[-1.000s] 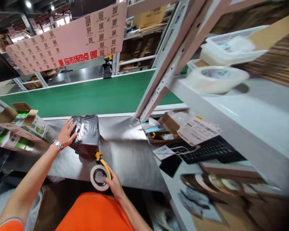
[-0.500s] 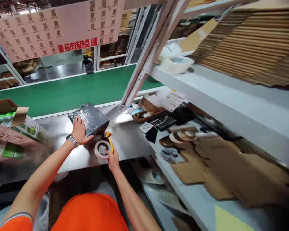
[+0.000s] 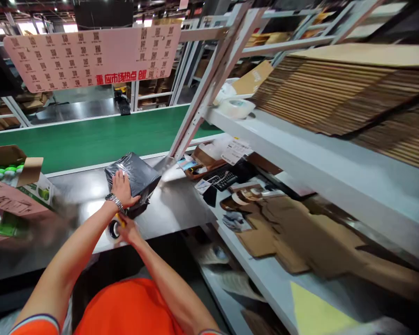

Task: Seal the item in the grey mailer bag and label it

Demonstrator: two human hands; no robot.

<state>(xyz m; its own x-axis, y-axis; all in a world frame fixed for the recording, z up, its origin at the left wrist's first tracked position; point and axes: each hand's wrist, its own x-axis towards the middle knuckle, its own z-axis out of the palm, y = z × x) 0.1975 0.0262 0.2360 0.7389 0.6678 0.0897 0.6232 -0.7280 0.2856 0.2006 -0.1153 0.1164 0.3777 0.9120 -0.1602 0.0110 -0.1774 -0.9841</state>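
Note:
A package wrapped in black plastic (image 3: pixel 141 174) sits tilted on the steel table (image 3: pixel 185 209). My left hand (image 3: pixel 123 190) lies with its fingers stretched out on the near left side of the wrap. Below my left wrist, close to the table's front edge, my right hand (image 3: pixel 130 230) is wrapped round a tape dispenser (image 3: pixel 120 219) with a yellow part. The roll of tape (image 3: pixel 113 229) on it shows to the left of my fingers, partly hidden by my left forearm.
Beyond the table runs a green conveyor belt (image 3: pixel 125 135). Open cartons of green-capped bottles (image 3: pixel 9 173) stand at left. To the right are a metal post (image 3: pixel 209 83), a keyboard (image 3: pixel 221 179), flattened cardboard (image 3: pixel 300 228) and a shelf with stacked cardboard (image 3: pixel 335 93).
My right hand has moved left with the tape dispenser, from the package's right front to below my left wrist. My left hand stays on the package. The view has tilted up slightly.

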